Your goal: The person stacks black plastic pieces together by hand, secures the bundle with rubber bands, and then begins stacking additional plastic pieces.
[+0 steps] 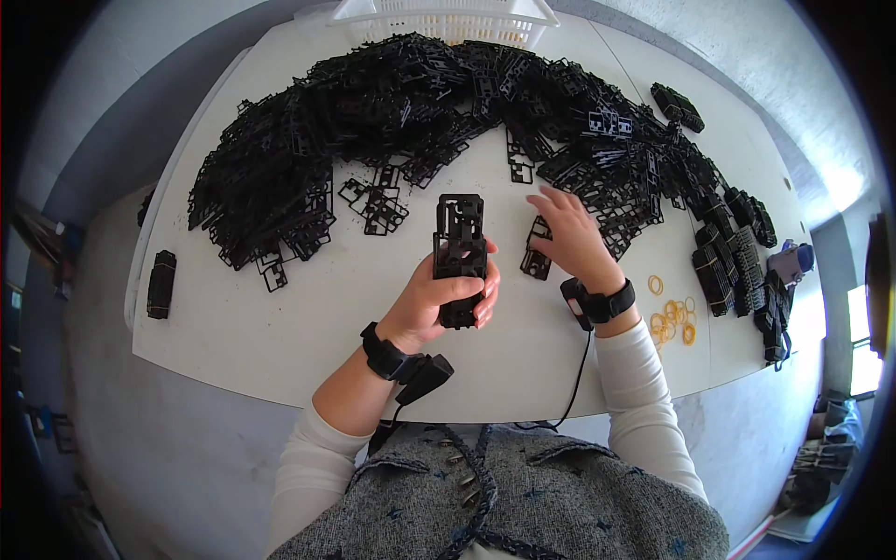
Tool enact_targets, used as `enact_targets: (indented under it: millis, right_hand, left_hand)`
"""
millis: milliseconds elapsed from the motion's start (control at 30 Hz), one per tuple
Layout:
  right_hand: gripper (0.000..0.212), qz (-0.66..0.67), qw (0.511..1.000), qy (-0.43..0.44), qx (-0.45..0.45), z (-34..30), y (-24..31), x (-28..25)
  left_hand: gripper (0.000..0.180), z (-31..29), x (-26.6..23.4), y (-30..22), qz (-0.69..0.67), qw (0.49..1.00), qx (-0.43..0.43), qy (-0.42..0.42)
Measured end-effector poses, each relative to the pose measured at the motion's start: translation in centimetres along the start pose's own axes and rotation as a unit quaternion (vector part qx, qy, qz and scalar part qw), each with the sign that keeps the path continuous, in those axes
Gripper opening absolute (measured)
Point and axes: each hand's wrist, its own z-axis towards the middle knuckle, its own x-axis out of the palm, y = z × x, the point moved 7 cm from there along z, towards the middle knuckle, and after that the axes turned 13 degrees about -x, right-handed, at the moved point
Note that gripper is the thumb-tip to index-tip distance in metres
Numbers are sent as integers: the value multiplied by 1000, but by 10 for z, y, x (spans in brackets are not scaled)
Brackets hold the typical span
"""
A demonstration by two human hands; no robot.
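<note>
My left hand [439, 301] is wrapped round a stack of black plastic frames [460, 224], held upright over the middle of the table. The thumb lies across its front and the fingertips come round its right side. My right hand [577, 238] has its fingers stretched out and apart. Its thumb is over or touching a black plastic frame piece [536, 263] lying on the table; contact is hard to tell. Beyond both hands spreads a big heap of loose black plastic frames [373, 112], curving from left to right.
Orange rubber bands [674, 320] lie right of my right wrist. Banded bundles of black frames [714, 266] sit along the right edge; a single bundle [161, 285] lies at the far left. A white plastic basket [443, 21] stands behind the heap. A black cable [581, 373] hangs from my right wristband.
</note>
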Motion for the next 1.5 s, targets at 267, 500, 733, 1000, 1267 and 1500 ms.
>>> enact_targets:
  millis: [267,500,733,1000,1267,1500]
  right_hand:
    - [47,-5,998,-20,-64,-3,1,3]
    - [46,-32,996,-52,-61,-3,5,-9]
    - [64,-60,993,43,94,-6,1,-2]
    - [70,-53,986,69,143,-7,-4,4]
    - [61,42,995,-58,73,-8,2,-20]
    - [48,26,992,-9,124,-7,-6,-13]
  left_hand:
    - [43,-1,5,-1,62,998,4,14]
    - [44,-2,8,-3,82,997,7,4]
    - [41,-2,6,-4,71,997,18,-6]
    - [42,-1,2,-4,62,998,15,-16]
    - [42,0,-4,-5,47,998,20,-35]
    - [43,1,-7,-4,40,998,19,-46]
